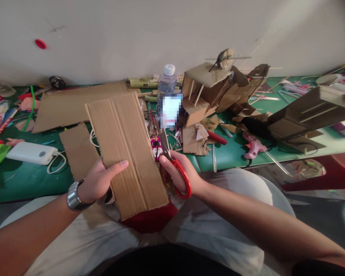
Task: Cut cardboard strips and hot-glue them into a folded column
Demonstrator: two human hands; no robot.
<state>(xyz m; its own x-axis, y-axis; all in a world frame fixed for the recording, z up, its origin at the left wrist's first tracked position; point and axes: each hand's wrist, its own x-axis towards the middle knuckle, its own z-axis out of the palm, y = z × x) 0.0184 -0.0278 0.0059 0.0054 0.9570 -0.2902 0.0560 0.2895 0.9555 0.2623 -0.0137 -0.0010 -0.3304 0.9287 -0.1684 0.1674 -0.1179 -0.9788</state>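
Note:
My left hand (99, 180) grips a long rectangular piece of cardboard (126, 153) by its left side, thumb on top and the fingers hidden underneath. The piece is tilted and has creases running along its length. In my right hand (186, 170) is a pair of scissors (182, 180) with red handles. Their metal blades point up and away from me, just right of the cardboard's edge, and look nearly closed. Behind the blades stands a lit phone screen (171, 110), its picture blurred out, against a clear plastic bottle (167, 82) with a white cap.
Cardboard constructions (209, 88) with sticks stand at the back right, another (313, 111) farther right. A pink glue gun (253, 145) lies on the green table (207, 163). Flat cardboard (80, 103), a smaller strip (77, 149) and a white power bank (31, 153) are on the left.

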